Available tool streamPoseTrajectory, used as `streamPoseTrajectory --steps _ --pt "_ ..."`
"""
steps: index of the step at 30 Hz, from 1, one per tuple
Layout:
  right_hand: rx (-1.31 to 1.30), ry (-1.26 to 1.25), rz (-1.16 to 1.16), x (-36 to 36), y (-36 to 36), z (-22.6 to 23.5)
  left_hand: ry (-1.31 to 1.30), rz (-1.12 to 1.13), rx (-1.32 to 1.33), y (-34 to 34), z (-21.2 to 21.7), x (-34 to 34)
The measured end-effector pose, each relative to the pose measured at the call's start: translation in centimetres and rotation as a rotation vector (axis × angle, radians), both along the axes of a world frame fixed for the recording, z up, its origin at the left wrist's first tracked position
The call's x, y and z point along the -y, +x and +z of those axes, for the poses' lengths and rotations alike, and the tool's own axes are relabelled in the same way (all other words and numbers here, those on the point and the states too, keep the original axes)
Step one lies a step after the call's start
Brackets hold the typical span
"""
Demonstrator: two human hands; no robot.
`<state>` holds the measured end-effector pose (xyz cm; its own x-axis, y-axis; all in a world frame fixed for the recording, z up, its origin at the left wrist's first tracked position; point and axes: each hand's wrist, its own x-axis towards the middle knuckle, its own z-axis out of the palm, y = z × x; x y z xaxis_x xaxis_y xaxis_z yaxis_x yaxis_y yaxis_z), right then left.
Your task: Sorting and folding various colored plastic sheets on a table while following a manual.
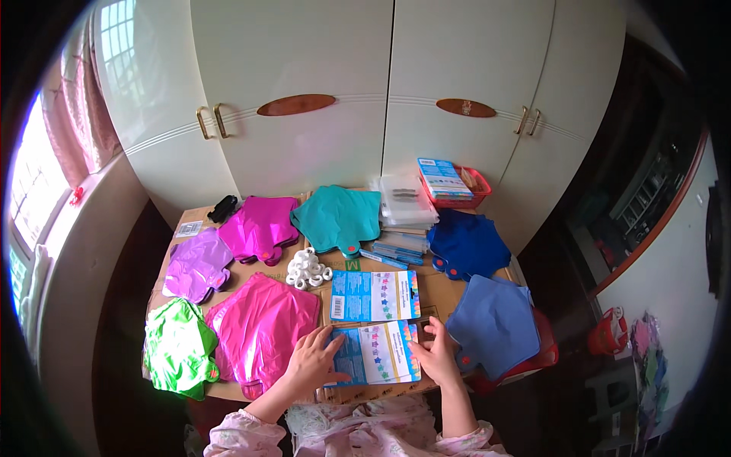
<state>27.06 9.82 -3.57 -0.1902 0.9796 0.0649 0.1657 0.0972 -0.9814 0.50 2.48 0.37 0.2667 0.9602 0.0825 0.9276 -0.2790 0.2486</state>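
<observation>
Smooth card-like packets (377, 354), glossy foil-like pink sheets (263, 324), matt cardboard (434, 284), shiny cabinet doors (297, 49)

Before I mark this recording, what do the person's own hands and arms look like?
The left hand and right hand are bare, with no gloves or watch showing. The loose sleeves are pale pink with a small floral print, stopping short of the hands.

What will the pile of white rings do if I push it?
The pile of white rings would probably collapse, since they are heaped loosely. Strays may roll, as their outlines look round. Each ring is likely light, being small beside the left hand.
</observation>
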Motion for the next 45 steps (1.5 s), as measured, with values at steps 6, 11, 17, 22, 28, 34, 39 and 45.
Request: streamPoseTrajectory --steps 6,11,17,22,28,34,39,45 --pt "0.013 -0.277 0.248 1.1 1.0 0.8 0.056 0.058 0.229 1.0 0.5 1.0" --pt "-0.458 0.110 0.170 4.7 0.4 1.3 -0.053 0.183 1.470 1.0 0.3 2.3" --pt "-0.222 0.201 0.302 5.3 -0.1 0.2 -0.301 0.108 1.357 0.7 -1.7 3.5" --pt "-0.418 -0.072 0.216 5.3 0.5 -1.0 -0.195 0.173 1.064 0.6 -1.5 3.7" --pt "-0.246 -0.195 0.290 4.1 0.3 -0.8 -0.147 0.231 1.209 -0.4 -1.2 6.0" --pt "-0.210 -0.263 0.611 7.9 -9.9 1.5 0.026 0.614 1.449 -6.0 0.7 16.3" --pt "-0.085 -0.233 0.992 15.6 -21.5 0.2 0.284 1.105 1.471 -9.0 1.6 30.2" --pt "0.145 -0.292 1.115 24.5 -29.7 -9.8 0.251 1.381 1.274 -7.0 -0.7 38.0"
